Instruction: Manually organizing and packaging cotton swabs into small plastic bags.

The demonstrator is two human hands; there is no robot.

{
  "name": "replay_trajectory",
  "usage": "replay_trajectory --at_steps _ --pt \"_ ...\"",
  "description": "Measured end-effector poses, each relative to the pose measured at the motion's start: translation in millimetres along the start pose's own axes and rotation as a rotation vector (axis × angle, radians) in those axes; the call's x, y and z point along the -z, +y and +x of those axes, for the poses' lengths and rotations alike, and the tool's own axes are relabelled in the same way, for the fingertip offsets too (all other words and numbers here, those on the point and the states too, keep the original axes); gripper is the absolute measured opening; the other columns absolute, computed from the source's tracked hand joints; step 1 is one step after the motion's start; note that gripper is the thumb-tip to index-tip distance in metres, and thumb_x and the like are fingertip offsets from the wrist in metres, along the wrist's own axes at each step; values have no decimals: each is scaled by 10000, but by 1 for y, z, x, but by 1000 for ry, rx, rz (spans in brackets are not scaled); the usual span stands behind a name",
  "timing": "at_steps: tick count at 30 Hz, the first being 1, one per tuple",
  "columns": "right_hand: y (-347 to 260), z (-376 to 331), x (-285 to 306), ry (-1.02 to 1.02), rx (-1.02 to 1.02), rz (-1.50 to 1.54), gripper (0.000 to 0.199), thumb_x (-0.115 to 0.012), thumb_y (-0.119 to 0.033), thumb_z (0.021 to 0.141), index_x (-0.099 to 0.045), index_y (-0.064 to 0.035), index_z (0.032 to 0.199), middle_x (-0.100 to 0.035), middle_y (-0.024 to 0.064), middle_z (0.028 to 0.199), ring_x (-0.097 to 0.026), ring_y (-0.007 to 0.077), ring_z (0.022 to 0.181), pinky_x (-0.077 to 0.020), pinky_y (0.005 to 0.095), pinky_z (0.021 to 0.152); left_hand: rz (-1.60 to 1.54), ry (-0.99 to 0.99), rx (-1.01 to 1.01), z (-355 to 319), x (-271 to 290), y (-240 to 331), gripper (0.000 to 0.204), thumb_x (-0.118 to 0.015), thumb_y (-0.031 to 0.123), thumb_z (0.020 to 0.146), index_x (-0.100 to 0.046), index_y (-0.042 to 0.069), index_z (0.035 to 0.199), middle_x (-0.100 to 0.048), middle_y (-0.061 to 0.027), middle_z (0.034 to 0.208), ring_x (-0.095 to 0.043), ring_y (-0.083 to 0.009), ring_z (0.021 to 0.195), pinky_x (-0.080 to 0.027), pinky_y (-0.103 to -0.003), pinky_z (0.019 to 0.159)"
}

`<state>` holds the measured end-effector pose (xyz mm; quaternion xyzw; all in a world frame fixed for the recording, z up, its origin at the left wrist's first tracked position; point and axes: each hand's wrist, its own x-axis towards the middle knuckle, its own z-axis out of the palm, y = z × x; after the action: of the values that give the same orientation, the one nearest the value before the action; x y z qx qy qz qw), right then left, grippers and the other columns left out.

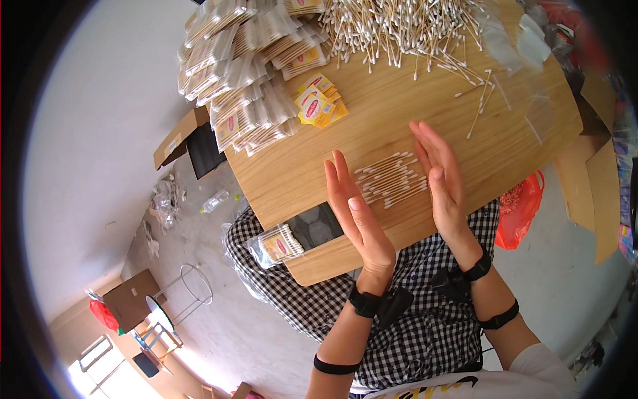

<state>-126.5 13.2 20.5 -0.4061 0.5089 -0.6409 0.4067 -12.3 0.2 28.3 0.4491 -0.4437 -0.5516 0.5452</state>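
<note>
Left hand [361, 223] and right hand [444, 183] stand open around a layer of cotton swabs [391, 179] on a wooden table [385, 100]

We look down on the pale wooden table, which fills the centre of the view. Below its near edge we see a black-and-white checked garment [286, 289] over the person's lap. At the table's far left rises a large stack of clear packets [239, 73] filled with swabs; just right of it spreads a dense heap of loose swabs [399, 33]. To the right, beyond the table, stands an open cardboard box [585, 173].

Near the table's front edge, both hands are released, palms turned toward each other, fingers pointing away from the body. Between them the layer of swabs lies flat, sticks roughly side by side, tips uneven. We cannot tell whether either palm touches the tips.

A red plastic bag [522, 216] sits past the table's right side. Left of the left hand lies a flat dark grey piece [316, 226]. Yellow cards [320, 103] overlap beside the stack. One filled packet [280, 245] rests at the near left edge, touching the grey piece. A few stray swabs [477, 113] lie below the heap, toward the right.
</note>
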Motion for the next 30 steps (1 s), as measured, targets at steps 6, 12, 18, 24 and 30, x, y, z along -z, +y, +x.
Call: replay_trajectory --at_steps 6,12,18,24,30 --pt "5 -2 -6 -7 -17 68 664 -400 -452 1031 -282 26 1476 -335 216 1511 -278 300 1444 -204 439 1194 -40 2 -11 0 -4 -3 669 -332 461 1046 -153 55 1546 -188 -190 1599 -127 -297 1498 -65 -453 1215" --pt "3 7 -1 9 2 36 682 -396 -468 1027 -274 27 1480 -339 216 1508 -278 303 1443 -210 427 1191 -65 42 -27 7 -5 0 692 -331 485 1040 -153 45 1543 -192 -178 1601 -114 -292 1500 -59 -434 1218" --pt "4 9 -10 -78 -47 55 681 -377 -480 1031 -278 25 1478 -341 230 1505 -276 306 1444 -197 429 1192 -31 -18 11 12 -6 -3 706 -319 516 1033 -157 56 1544 -206 -166 1599 -121 -280 1499 -64 -433 1219" --pt "5 16 -5 -53 -31 55 697 -342 -515 1028 -289 14 1478 -362 232 1491 -297 306 1435 -207 424 1187 -73 43 12 18 -4 -1 729 -324 537 1027 -160 50 1544 -208 -169 1599 -133 -273 1498 -68 -429 1214" --pt "3 6 -7 -84 -55 67 723 -329 -551 1017 -295 6 1478 -352 230 1501 -289 305 1440 -198 433 1190 -27 -50 -27 7 -7 -6 779 -363 568 1005 -156 47 1545 -197 -191 1597 -130 -294 1497 -62 -447 1209"
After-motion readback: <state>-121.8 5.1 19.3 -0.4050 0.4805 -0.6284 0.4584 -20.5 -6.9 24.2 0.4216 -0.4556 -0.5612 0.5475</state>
